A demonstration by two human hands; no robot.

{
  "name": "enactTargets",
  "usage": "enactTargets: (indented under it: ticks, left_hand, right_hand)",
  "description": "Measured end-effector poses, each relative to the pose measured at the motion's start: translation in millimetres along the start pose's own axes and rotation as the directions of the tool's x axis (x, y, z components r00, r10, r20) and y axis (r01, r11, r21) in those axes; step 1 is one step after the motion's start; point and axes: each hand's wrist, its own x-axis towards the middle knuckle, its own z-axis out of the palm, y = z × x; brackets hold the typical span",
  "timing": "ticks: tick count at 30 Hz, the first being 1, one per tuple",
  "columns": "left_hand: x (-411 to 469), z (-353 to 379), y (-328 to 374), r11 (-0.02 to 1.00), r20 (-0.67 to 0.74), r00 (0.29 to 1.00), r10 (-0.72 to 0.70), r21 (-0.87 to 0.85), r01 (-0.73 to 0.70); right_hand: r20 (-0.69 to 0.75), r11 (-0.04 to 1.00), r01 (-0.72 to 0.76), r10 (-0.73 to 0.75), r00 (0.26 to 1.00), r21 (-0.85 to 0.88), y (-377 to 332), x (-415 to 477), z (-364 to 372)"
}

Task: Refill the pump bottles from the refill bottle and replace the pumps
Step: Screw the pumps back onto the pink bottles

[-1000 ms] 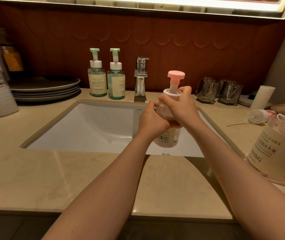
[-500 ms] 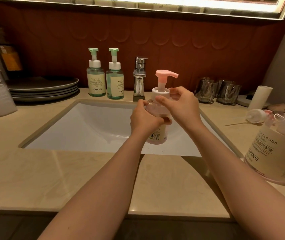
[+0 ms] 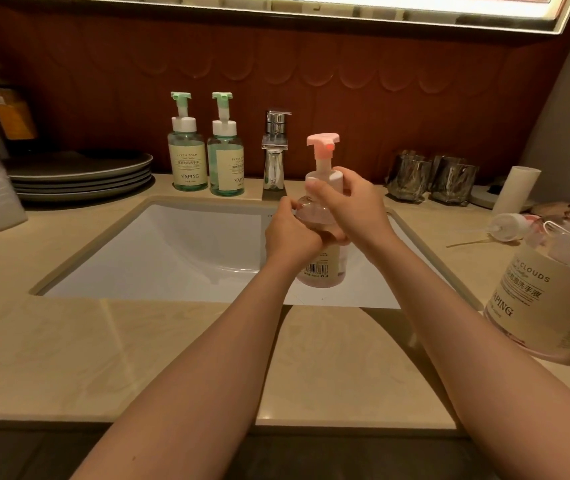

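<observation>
The left hand [image 3: 290, 233] grips the pink bottle [image 3: 321, 271], smooth and probably soap-slick, round its body while the right hand [image 3: 352, 206] pinches the stiff pump collar [image 3: 325, 176].

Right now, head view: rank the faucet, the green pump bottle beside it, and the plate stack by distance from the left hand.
1. Faucet, just behind the left hand.
2. Green pump bottle, left of the faucet.
3. Plate stack, far left, at the back of the counter.
</observation>
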Motion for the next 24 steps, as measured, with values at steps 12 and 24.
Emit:
enactTargets:
  ticks: [12, 24]
  left_hand:
    - [2, 1, -4, 1.0, 0.02, 1.0, 0.008, -0.015, -0.008]
    - [2, -5, -7, 0.992, 0.084, 0.993, 0.089, -0.093, -0.081]
  right_hand:
    - [-0.091, 0.98, 0.109, -0.126, 0.988, -0.169, 4, 1, -7]
    - [0.044, 0.972, -0.008, -0.002, 0.999, 0.235, -2, 1, -21]
